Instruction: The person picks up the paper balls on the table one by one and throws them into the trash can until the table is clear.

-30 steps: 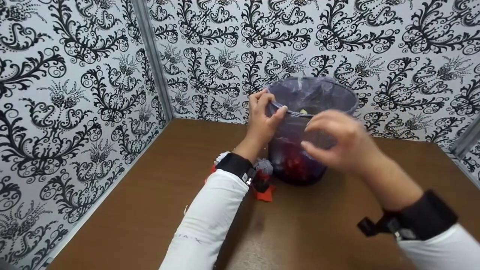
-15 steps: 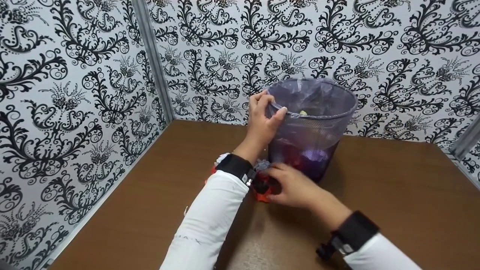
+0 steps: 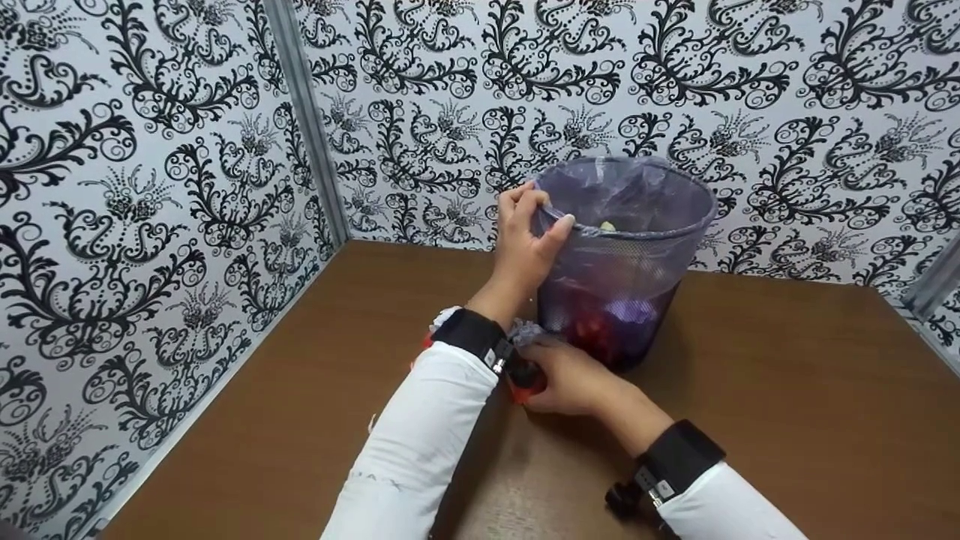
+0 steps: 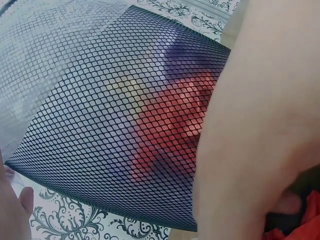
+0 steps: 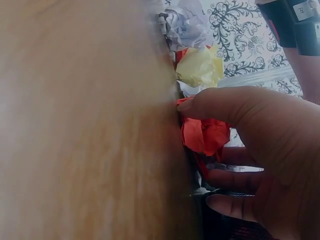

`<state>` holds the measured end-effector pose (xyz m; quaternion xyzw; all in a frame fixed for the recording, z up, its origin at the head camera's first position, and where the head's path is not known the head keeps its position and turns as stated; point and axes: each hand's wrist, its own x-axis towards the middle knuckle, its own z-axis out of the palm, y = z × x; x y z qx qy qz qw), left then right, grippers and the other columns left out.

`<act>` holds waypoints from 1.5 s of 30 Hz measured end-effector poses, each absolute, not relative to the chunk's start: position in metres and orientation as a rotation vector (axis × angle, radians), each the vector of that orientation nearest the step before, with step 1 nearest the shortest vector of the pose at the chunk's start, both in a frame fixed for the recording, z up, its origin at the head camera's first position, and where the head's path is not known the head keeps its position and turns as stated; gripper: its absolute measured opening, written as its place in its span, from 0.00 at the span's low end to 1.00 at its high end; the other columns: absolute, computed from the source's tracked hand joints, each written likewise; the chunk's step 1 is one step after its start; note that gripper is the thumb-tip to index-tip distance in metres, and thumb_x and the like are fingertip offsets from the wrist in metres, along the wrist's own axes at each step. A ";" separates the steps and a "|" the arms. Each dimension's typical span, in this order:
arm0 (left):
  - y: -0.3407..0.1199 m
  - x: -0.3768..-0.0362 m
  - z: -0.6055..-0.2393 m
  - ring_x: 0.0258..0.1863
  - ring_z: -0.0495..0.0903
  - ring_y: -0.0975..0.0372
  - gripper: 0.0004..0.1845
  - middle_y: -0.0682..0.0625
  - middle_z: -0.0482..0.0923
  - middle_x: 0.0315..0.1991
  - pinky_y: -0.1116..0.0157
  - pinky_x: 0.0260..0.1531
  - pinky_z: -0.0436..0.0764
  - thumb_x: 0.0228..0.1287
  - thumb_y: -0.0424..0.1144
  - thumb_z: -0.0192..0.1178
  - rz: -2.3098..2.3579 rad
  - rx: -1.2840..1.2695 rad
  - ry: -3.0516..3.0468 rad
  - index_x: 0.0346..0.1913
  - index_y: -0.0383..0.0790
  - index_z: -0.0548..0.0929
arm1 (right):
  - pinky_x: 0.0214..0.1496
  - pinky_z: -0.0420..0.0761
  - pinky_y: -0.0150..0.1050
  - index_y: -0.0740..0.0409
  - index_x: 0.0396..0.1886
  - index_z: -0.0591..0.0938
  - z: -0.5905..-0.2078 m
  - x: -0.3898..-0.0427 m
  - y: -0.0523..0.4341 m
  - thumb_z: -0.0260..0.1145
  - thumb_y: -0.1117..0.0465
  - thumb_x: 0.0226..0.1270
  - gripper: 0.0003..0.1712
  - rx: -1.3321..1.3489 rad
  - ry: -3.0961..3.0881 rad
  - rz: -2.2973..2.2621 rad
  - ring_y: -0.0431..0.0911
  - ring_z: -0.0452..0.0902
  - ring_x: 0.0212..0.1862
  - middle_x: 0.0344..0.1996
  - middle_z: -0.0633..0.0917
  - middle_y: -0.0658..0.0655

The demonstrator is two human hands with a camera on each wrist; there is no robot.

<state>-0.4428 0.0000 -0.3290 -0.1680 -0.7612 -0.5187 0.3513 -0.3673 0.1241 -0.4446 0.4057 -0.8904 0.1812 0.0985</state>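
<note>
Brown wood-grain tabletop [image 3: 787,390], smooth and faintly glossy, boxed in on three sides by upright panels. White wallpaper [image 3: 150,187] with black scrolling floral ornament across the left, back and right panels. Grey metal corner strip [image 3: 304,112] running down to the tabletop's far left corner; a second strip [image 3: 934,281] at the far right. Even, soft lighting, with only faint shadows on the wood.

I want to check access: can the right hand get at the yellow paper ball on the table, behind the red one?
Probably yes. The right hand already closes on the red paper ball; the yellow paper ball lies just beyond, uncovered.
</note>
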 end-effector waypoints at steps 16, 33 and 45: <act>0.000 -0.441 -0.327 0.62 0.65 0.60 0.24 0.52 0.60 0.63 0.58 0.59 0.71 0.50 0.66 0.56 -1.365 -0.433 -1.985 0.39 0.52 0.72 | 0.28 0.73 0.35 0.41 0.34 0.75 -0.429 -0.359 0.137 0.72 0.57 0.42 0.19 1.214 -2.843 0.622 0.38 0.72 0.27 0.24 0.76 0.41; 0.000 -0.442 -0.328 0.63 0.64 0.61 0.22 0.51 0.61 0.61 0.63 0.61 0.68 0.51 0.63 0.56 -1.346 -0.467 -1.946 0.40 0.51 0.73 | 0.22 0.71 0.33 0.45 0.29 0.76 -0.367 -0.349 0.182 0.68 0.63 0.42 0.14 1.258 -2.570 0.863 0.36 0.70 0.22 0.20 0.76 0.41; 0.000 -0.443 -0.330 0.63 0.64 0.61 0.23 0.50 0.61 0.62 0.62 0.61 0.69 0.51 0.64 0.57 -1.361 -0.469 -1.947 0.40 0.51 0.73 | 0.19 0.70 0.31 0.48 0.32 0.79 -0.316 -0.321 0.207 0.69 0.71 0.40 0.18 1.139 -2.207 1.067 0.38 0.71 0.22 0.24 0.81 0.44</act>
